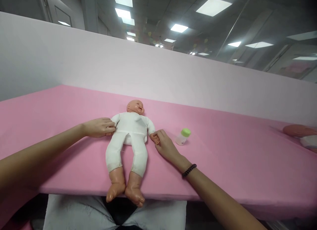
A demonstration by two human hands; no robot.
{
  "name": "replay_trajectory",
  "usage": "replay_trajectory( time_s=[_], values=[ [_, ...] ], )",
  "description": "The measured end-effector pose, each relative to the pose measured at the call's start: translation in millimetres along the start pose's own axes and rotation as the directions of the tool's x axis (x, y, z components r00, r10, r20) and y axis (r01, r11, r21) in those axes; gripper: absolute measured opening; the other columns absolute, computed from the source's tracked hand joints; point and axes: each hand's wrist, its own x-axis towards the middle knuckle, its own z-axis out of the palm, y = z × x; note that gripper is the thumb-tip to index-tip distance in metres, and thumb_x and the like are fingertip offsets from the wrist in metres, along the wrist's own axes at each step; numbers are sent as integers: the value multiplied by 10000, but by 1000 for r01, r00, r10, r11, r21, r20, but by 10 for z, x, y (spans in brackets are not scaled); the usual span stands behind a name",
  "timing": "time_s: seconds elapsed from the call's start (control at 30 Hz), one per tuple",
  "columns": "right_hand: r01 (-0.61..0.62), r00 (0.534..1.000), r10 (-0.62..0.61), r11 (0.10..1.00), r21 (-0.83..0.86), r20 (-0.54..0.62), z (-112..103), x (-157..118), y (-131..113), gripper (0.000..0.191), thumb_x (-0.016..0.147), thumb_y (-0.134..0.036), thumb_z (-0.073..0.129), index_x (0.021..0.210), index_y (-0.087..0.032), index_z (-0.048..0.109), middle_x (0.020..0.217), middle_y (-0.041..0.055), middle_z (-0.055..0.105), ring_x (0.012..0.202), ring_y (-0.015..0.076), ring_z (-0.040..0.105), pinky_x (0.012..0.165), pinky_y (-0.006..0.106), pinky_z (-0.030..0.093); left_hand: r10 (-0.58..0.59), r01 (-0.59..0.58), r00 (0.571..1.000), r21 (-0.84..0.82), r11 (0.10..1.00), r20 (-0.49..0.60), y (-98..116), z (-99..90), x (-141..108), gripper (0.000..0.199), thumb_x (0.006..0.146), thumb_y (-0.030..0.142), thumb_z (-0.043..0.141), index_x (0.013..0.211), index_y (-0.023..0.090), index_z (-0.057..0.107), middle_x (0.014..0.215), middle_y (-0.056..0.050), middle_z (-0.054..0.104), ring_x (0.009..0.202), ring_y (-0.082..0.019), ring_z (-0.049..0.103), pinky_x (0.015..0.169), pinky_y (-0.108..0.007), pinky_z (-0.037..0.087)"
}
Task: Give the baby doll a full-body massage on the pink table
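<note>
A baby doll with a white cloth body lies on its back on the pink table, head toward the wall and feet at the front edge. My left hand is closed around the doll's hand on the left side. On the other side my right hand grips the doll's other hand between thumb and fingers. Both of the doll's arms are spread a little from its body. Just right of my right hand stands a small clear bottle with a green cap, touched by neither hand.
A pink-covered table stretches to both sides. Behind it rises a low white wall with glass above. Part of another doll lies at the far right edge. My legs are under the front edge.
</note>
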Motion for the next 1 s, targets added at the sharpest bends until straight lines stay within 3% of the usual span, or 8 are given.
replay_trajectory(
  time_s=[0.13,0.27,0.33,0.47,0.57,0.73,0.9,1.0],
  values=[
    [9,999,-7,1000,-22,53,-55,-14,-29,193,803,-54,412,866,-226,473,971,59,558,865,193,555,751,332,472,4,-1,999,-58,998,50,9,-105,50,146,902,198,560,786,251,629,764,-40,618,672,-168,581,708,-303,478],
    [-156,983,168,977,145,-78,-188,173,-56,354,815,-272,654,1139,-223,519,1063,71,636,917,214,614,766,344,494,-256,212,953,-246,946,-161,-108,-218,168,130,810,272,663,936,244,655,879,-27,679,775,-168,631,744,-290,493],
    [-237,935,305,918,319,-181,-253,378,-35,561,752,-399,755,1202,-213,477,1078,84,665,927,224,641,770,345,509,-515,368,783,-407,836,-348,-227,-189,281,267,766,330,706,997,220,629,951,-41,692,833,-179,642,770,-300,508],
    [-350,801,523,804,481,-292,-281,924,145,563,723,-387,770,1166,-206,473,1042,72,713,894,196,669,824,328,513,-888,572,239,-683,455,-392,-542,86,550,453,697,437,771,1045,200,605,1067,-61,708,869,-198,652,742,-314,512],
    [-475,720,621,766,433,-310,-167,1283,372,352,821,-393,685,1071,-194,537,1047,85,724,922,192,678,828,297,499,-957,675,84,-691,260,-278,-770,366,693,359,732,398,747,1015,203,643,1100,-58,736,981,-223,672,815,-321,501],
    [-671,674,711,702,239,-200,117,1537,713,235,923,-406,575,930,-183,649,1044,104,741,942,213,675,803,287,463,-1000,872,-18,-489,-26,22,-956,708,795,297,827,501,673,861,207,697,1037,-120,764,1028,-311,691,781,-360,496],
    [-692,680,725,683,233,-105,232,1564,829,244,896,-307,598,699,-178,662,760,87,726,766,213,672,751,299,452,-992,910,-9,-409,-61,127,-962,793,852,319,798,530,718,796,212,701,993,-140,770,989,-329,706,711,-364,491],
    [-681,668,729,680,274,-150,152,1560,785,210,904,-350,595,852,-164,678,874,95,745,840,206,682,763,289,467,-998,883,2,-470,-27,62,-938,731,867,318,833,528,673,841,212,703,1016,-125,772,1007,-323,701,742,-367,496]
  ],
)
